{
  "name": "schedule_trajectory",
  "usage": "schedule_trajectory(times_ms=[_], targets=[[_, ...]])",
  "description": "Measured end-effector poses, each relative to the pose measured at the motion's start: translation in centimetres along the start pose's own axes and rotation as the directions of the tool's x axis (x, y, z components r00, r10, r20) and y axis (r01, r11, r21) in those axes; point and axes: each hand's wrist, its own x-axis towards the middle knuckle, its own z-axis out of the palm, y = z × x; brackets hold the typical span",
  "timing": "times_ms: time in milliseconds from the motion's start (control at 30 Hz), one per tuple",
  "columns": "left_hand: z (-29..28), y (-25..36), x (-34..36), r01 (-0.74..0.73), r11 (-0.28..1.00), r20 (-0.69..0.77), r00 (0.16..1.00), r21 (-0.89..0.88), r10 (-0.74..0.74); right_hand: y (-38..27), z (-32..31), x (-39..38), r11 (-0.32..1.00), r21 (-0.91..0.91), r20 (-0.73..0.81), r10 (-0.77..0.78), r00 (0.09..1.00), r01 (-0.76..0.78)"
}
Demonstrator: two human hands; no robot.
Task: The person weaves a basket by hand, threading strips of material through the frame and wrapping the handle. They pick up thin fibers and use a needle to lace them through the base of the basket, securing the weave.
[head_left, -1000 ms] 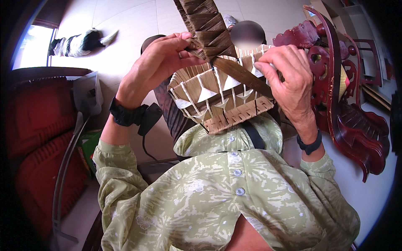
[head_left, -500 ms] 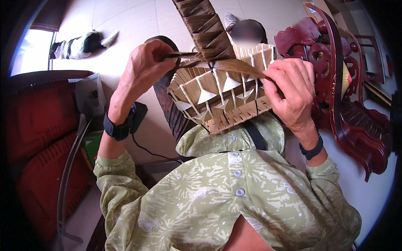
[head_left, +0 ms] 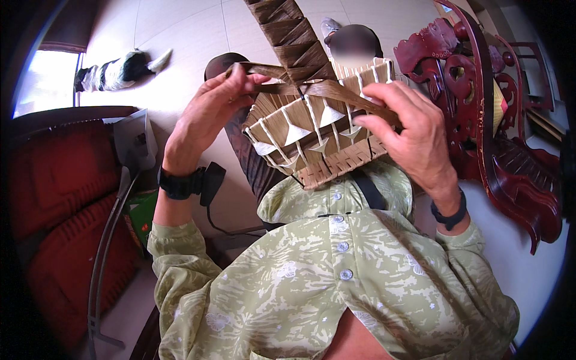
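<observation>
Between one left hand (head_left: pixel 207 117) and one right hand (head_left: pixel 415 126) I count one white-laced tan woven basket (head_left: pixel 324 135) and one brown fibre-wrapped handle (head_left: pixel 295 45), its top cut off. A flat brown strip (head_left: pixel 341 93) reaches both; left fingers curl, blurred, right thumb and forefinger stand apart; I cannot tell whether either grips.

I look through the left fisheye, worn on the head and aimed steeply down and forward. The patterned green shirt (head_left: pixel 288 294) fills much of the lower half, close to my lens; the woven basket (head_left: pixel 312 143) sits a little farther off, above centre. Beyond it, my view runs out across the floor (head_left: pixel 186 27) along the top, and straight edges bow toward the dark rim.
</observation>
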Motion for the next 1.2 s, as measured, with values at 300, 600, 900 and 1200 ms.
schedule_trajectory(times_ms=[300, 600, 900, 1200], targets=[[-2.2, 3.5, -1.9, 0.131, 0.991, 0.024, 0.991, -0.041, -0.13, -0.3, -1.2, 0.5, 0.993, 0.112, -0.1, -0.037, 0.994, 0.048], [1.2, 6.4, -6.7, 0.09, 0.665, -0.375, 0.877, 0.741, 0.299, -5.3, 7.2, 5.6, 0.903, -0.262, -0.089, -0.375, 0.923, 0.341], [-0.3, 5.4, -7.8, -0.178, 0.982, -0.252, 0.95, 0.055, 0.186, -5.7, 6.4, 6.6, 0.883, -0.227, -0.173, -0.452, 0.875, 0.412], [1.6, 0.1, -7.4, -0.299, 0.953, -0.098, 0.951, -0.043, 0.294, -7.0, 8.5, 6.7, 0.976, 0.103, -0.366, -0.143, 0.919, 0.193]])
